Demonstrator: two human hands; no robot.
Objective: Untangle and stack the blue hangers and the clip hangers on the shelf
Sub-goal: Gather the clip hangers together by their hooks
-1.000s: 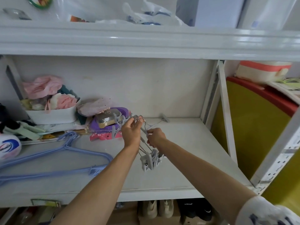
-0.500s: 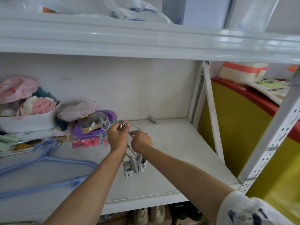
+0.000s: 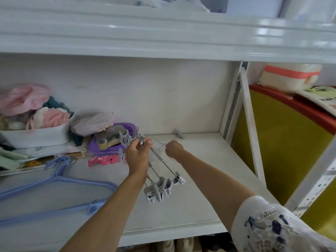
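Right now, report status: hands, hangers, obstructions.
Left hand grips clip hangers by hooks. Right hand fisted beside, grip unclear. Blue hangers flat on shelf.

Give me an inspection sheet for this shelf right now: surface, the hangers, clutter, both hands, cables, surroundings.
Surface: white shelf, right half bare.
Job's things: clip hangers bunched, hooks in the left hand, clips hanging toward the shelf; one more clip hanger lies at the back; blue hangers flat at left.
Clutter: white bin of pink cloths, purple packet at back left.
Grips: left hand holds the hooks; right hand fisted on a thin wire.
Cables: nothing seen.
Surroundings: upper shelf above, yellow panel right, shoes below.
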